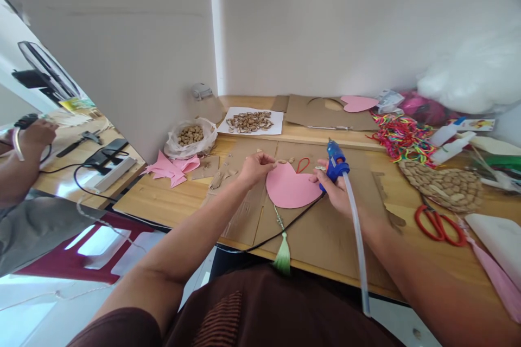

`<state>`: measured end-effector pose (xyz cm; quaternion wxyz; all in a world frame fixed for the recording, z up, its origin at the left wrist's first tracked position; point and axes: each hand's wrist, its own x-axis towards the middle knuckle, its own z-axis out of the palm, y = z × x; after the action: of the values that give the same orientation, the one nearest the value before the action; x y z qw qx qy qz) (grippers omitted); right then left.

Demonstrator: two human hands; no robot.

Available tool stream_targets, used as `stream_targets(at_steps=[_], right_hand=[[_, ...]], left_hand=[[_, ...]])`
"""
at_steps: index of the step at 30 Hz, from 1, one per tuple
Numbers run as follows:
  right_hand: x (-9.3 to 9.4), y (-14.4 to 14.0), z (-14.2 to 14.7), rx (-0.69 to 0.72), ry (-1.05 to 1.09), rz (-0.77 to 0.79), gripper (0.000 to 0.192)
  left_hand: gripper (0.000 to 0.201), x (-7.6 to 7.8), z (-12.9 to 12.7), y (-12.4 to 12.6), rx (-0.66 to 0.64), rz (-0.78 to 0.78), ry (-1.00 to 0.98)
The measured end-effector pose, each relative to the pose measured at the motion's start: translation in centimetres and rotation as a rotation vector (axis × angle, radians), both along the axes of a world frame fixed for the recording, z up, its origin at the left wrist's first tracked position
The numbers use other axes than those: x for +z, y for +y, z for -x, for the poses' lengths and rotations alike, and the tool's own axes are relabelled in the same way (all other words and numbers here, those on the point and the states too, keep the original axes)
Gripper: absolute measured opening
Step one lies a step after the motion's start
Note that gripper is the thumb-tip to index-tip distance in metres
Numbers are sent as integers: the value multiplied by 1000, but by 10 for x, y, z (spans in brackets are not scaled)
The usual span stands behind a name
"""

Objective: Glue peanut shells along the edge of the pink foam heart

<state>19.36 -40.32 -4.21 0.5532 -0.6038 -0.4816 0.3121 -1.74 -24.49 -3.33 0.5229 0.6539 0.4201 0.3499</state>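
Two hands | left hand [254, 167] pinches pink heart [291, 187] | right hand [334, 190] hides glue gun [336, 161] handle

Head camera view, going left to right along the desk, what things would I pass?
Pink paper scraps → bag of nuts → left hand → pink heart → blue glue gun in the right hand → woven mat → red scissors.

Craft workroom (perhaps): glue gun [336, 165], scissors [439, 224].
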Motion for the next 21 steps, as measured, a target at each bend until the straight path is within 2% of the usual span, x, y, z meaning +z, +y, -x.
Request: stream_targets(at_steps=[4,7,12,16,21], right_hand=[[-7,9,-8,7,1,42,63],[-8,0,-4,3,-2,65,62],[13,-26,13,-117,-14,50,52],[25,-31,30,-59,159,-16,46],[12,-28,36,39,395,34,45]], left_hand=[[17,0,3,-2,-4,-10,22],[17,2,3,-7,-31,-9,43],[16,3,0,-18,-96,-39,103],[18,9,-3,-20,-109,-116,207],[13,22,-9,-21,-102,-260,407]])
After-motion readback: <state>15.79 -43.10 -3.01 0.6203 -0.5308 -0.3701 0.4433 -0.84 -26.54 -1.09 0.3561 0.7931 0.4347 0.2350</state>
